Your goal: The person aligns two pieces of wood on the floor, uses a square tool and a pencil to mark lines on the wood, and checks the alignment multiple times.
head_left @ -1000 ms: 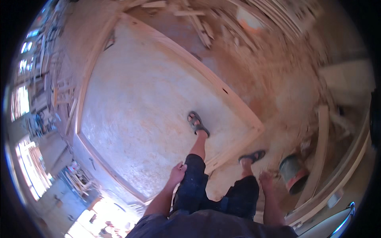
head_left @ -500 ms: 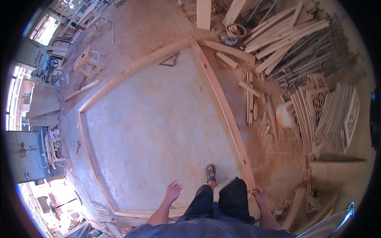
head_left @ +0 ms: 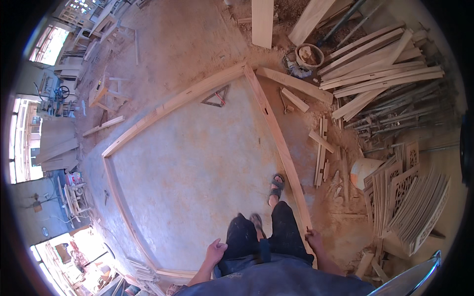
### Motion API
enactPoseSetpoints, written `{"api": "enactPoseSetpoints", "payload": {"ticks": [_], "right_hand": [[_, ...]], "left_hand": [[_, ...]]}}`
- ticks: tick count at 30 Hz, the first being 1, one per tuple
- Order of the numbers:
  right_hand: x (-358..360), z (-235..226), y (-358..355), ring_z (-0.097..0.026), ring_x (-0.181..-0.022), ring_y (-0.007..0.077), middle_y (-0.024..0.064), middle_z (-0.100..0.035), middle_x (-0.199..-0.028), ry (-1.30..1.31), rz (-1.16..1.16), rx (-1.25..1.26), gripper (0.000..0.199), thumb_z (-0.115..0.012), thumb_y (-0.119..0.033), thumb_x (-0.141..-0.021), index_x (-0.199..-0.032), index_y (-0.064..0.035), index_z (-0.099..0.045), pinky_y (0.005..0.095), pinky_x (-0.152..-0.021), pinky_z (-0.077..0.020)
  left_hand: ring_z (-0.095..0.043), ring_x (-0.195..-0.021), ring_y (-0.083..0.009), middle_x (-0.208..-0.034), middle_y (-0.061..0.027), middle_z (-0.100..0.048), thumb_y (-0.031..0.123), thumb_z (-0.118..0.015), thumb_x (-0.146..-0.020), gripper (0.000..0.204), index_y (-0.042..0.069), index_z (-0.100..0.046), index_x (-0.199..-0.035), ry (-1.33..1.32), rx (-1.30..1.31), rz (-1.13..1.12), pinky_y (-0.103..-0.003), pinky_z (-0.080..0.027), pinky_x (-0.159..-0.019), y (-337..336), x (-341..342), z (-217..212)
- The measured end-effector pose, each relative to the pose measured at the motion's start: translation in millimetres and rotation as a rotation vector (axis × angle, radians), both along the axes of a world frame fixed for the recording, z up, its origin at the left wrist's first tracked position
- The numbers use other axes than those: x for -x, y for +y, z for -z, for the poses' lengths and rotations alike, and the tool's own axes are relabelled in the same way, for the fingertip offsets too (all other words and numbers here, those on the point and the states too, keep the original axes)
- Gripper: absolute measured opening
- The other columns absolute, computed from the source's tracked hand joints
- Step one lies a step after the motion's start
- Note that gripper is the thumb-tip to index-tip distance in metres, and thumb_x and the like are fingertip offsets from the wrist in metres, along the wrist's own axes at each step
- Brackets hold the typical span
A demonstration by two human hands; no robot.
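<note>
2 bare hands hang at the person's sides, well apart from each other with the dark-trousered legs between them. Left hand (head_left: 215,250) is loosely curled beside the left thigh and holds nothing. Right hand (head_left: 314,240) hangs down by the right thigh, just beside the near end of the long rail of a large wooden frame (head_left: 276,135) lying flat on the concrete floor (head_left: 197,163); whether its fingers touch the rail I cannot tell. A sandalled foot (head_left: 276,186) stands inside the frame, close to that rail. Near the frame's far corner a triangular square (head_left: 216,97) lies on the floor. Beyond the corner sits a round basket (head_left: 309,55) among sawdust, and to the right loose timber strips (head_left: 380,69) are piled. Carved lattice panels (head_left: 407,197) lean in a stack at the right edge.
</note>
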State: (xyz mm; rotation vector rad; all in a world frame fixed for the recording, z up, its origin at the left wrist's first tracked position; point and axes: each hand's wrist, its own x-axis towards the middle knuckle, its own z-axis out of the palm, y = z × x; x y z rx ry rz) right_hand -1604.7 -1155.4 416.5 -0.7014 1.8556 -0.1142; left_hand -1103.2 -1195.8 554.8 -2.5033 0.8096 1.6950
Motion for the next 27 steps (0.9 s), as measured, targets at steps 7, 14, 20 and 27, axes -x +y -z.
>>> {"api": "enactPoseSetpoints", "payload": {"ticks": [7, 14, 20, 27], "right_hand": [[-29, -21, -219, -0.066, -0.079, 0.0110, 0.0041, -0.071, -0.090, -0.100, 0.186, 0.146, 0.029, -0.067, -0.012, -0.092, -0.118, -0.0002, -0.072, 0.0282, -0.072, -0.0531], [-90, -109, -335, -0.069, -0.091, 0.0237, 0.0138, -0.074, -0.096, -0.065, -0.012, -0.034, 0.038, -0.069, -0.029, -0.094, -0.119, -0.0001, -0.071, 0.0367, -0.083, -0.0543], [-190, -214, -500, -0.070, -0.083, 0.0326, 0.0184, -0.071, -0.084, -0.177, -0.531, -0.351, 0.032, -0.067, -0.034, -0.093, -0.093, -0.0026, -0.072, 0.0431, -0.080, -0.0539], [-221, -255, -615, -0.053, -0.070, 0.0100, 0.0061, -0.060, -0.068, -0.965, -0.560, -0.575, 0.011, -0.059, -0.010, -0.087, -0.086, -0.0030, -0.067, 0.0347, -0.066, -0.0455]], "left_hand": [[-0.068, -0.077, -0.0256, -0.086, -0.0142, -0.072, 0.015, -0.071, -0.089, 0.043, 0.009, -0.070, -0.132, 0.052, -0.003, 0.276, -0.038, -0.055, -0.078, -191, -12, -33], [-0.069, -0.074, -0.0231, -0.078, -0.0160, -0.070, 0.008, -0.058, -0.088, 0.045, 0.006, -0.068, -0.132, 0.266, -0.137, 0.465, -0.037, -0.055, -0.072, -394, -77, -49], [-0.049, -0.072, -0.0079, -0.078, 0.0041, -0.054, -0.005, -0.064, -0.084, 0.051, -0.003, -0.064, -0.134, 0.632, -0.385, 0.352, -0.024, -0.044, -0.069, -470, -142, -86], [-0.049, -0.070, -0.0093, -0.074, 0.0009, -0.054, -0.002, -0.063, -0.086, 0.050, -0.004, -0.062, -0.136, 0.628, -0.432, 0.376, -0.025, -0.045, -0.069, -573, -153, -99]]}}
